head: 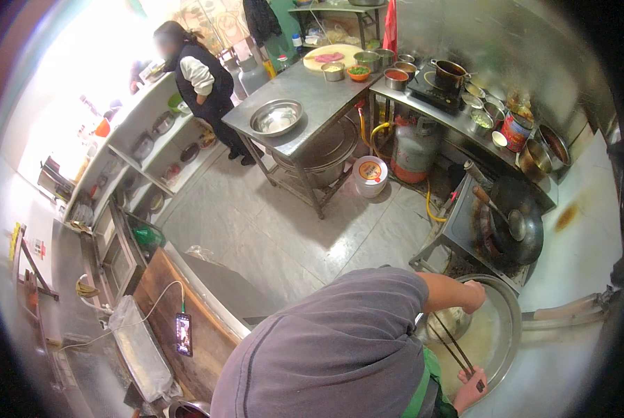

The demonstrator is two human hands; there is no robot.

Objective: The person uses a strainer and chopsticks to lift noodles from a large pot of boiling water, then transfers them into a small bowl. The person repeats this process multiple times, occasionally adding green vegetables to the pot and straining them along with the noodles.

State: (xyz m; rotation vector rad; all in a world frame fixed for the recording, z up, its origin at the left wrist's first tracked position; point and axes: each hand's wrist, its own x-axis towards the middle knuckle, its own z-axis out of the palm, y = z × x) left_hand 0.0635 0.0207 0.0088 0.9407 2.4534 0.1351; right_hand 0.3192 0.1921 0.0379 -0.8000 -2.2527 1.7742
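Note:
At the lower right, a wide metal pan holds cloudy pale liquid. My left hand is curled at the rim of a rounded vessel over the pan's upper-left part. The vessel has pale contents, which I cannot identify, and my fingers hide part of the grip. My right hand holds a pair of long dark chopsticks near the pan's lower rim. Their far tips point toward the vessel. My grey-sleeved shoulder hides the pan's left side.
A black wok with a ladle sits on the stove beside the pan. A wooden-handled tool extends right of the pan. Behind are a steel table, a gas cylinder and a person. A phone lies left.

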